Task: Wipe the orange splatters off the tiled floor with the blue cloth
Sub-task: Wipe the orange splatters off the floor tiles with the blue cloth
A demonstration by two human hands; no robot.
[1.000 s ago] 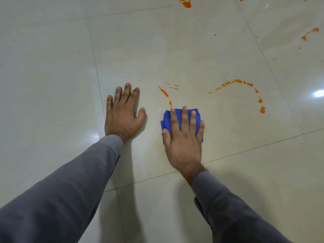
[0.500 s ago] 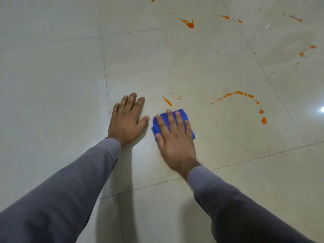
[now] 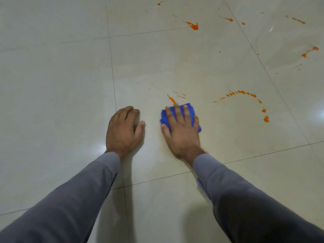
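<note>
The folded blue cloth (image 3: pixel 191 111) lies on the glossy tiled floor (image 3: pixel 192 67). My right hand (image 3: pixel 182 132) presses flat on it with straight, spread fingers, the thumb along its left edge. A thin orange streak (image 3: pixel 171 99) ends right at the cloth's far edge, with fine orange dashes (image 3: pixel 180 96) beside it. My left hand (image 3: pixel 124 130) rests on the bare tile to the left, fingers bent down and thumb out, holding nothing.
An arc of orange drops (image 3: pixel 242 92) curves to the right and ends in two bigger blobs (image 3: pixel 266 118). Farther off lie a splat (image 3: pixel 193 26), small spots (image 3: pixel 229 19) and streaks (image 3: pixel 308 51) at the far right. Dark grout lines (image 3: pixel 112 67) cross the floor.
My right hand slid the cloth left, then back right and forward to the streak. The small spot just beyond the cloth is gone. My left hand's fingers went from flat to bent.
</note>
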